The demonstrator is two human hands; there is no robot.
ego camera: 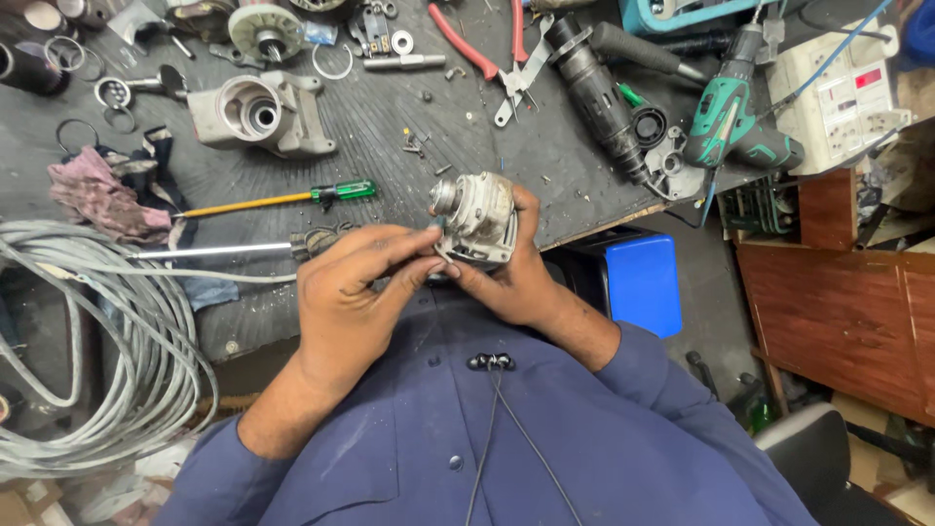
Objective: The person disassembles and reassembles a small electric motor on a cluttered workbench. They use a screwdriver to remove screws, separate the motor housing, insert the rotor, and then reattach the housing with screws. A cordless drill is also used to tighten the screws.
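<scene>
Right hand (pixel 511 278): wraps the grey metal gear housing (pixel 477 219) from behind and below, thumb up its far side, holding it raised just over the near edge of the workbench (pixel 390 127) so its face tilts toward the wearer.

Left hand (pixel 355 282): fingers extended, tips pinching at the housing's lower rim; whether a small part sits between them cannot be told.

Both forearms bent inward, close to the chest, blue sleeves pushed back.

Beside the left hand: green-handled screwdriver (pixel 292 198) and a second screwdriver (pixel 234 250), lying flat within reach.

Farther off: larger grey casing (pixel 261 114), red-handled pliers (pixel 482 49), green drill (pixel 732 117), coiled grey cable (pixel 97 351), pink rag (pixel 93 195).
</scene>
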